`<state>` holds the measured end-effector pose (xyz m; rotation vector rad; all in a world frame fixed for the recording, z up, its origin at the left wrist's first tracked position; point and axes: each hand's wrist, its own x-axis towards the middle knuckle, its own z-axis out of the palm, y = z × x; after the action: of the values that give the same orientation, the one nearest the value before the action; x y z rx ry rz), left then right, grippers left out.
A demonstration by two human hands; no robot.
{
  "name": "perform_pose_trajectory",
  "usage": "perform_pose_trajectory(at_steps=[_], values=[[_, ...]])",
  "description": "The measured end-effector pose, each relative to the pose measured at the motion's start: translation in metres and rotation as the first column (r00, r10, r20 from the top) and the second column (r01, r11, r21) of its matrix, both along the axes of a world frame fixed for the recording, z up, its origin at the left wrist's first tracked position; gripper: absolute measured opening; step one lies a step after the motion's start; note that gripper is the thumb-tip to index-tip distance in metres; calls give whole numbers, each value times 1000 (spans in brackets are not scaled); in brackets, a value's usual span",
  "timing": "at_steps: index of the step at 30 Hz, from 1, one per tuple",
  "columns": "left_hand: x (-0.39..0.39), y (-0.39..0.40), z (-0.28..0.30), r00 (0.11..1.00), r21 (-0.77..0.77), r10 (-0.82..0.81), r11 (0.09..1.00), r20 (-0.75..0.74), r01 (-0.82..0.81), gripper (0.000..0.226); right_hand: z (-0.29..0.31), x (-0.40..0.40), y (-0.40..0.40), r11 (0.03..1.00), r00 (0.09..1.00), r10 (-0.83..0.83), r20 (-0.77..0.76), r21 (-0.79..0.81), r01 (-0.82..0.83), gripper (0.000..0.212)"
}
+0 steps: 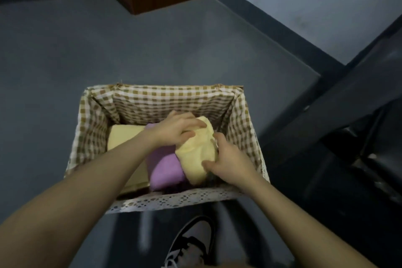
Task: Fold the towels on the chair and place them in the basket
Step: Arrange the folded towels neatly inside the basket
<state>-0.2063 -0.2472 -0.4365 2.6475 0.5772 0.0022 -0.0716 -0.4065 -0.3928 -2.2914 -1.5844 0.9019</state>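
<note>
Both the left hand (pixel 176 128) and right hand (pixel 226 159) clasp a soft, light, floppy folded yellow towel (pixel 196 151) by its edges, just above the basket (pixel 239 119).

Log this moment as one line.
step: placing | left hand + right hand: grip folded yellow towel | basket: purple towel, another yellow towel

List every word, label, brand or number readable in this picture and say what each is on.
None: no readable text anywhere.
The basket lining shows only a checked pattern and lace trim.
The yellow towel under both hands, the purple towel and the shoe show no legible label or brand.
</note>
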Motion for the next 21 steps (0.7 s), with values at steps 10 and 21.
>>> perform_pose_trajectory(at_steps=[10,21], values=[[-10,-35,-49,968,189,142,977,-209,-102,73,-47,8,43,956,937,290,194,-92,-277,59],[-33,-15,-73,950,255,153,964,-271,-82,86,-98,6,77,797,809,547,214,-430,-425,70]])
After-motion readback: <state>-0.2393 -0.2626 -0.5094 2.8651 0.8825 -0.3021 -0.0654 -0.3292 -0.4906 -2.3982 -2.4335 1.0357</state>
